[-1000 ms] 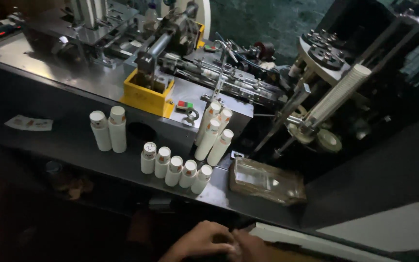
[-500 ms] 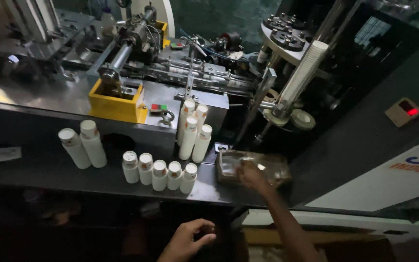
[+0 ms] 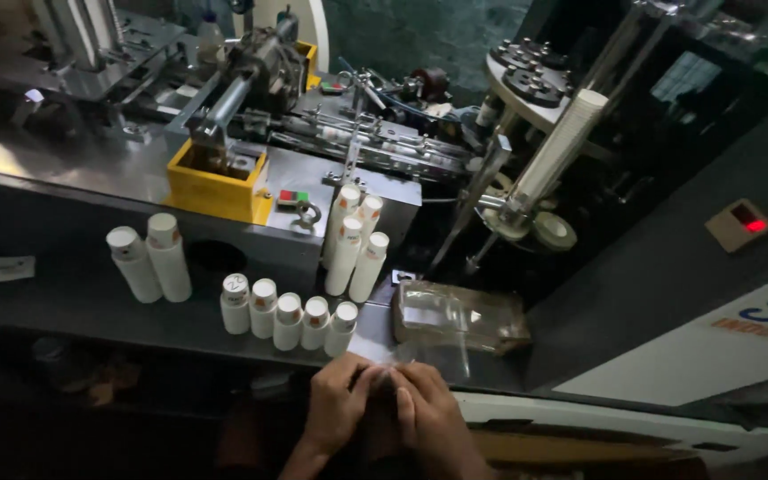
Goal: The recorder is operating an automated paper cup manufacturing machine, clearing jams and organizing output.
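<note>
We've got both hands together at 6 o'clock, just off the bench point(image 3: 91, 307) edge. The left hand point(image 3: 338, 402) and right hand point(image 3: 426, 411) have their fingers pinched around a clear plastic bag point(image 3: 382, 354), which is hard to make out in the dim light. It runs up toward 12 from the fingers, long axis toward the pile of clear bags point(image 3: 455, 318) at 1 o'clock. The short cup stacks point(image 3: 288, 317) sit at 11, nearer our left hand.

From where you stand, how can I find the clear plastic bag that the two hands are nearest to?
Start at the yellow box on the machine and drop to the dark shelf below. Right of the five short cup stacks lies the clear plastic bag, the only flat, see-through thing there.
</note>
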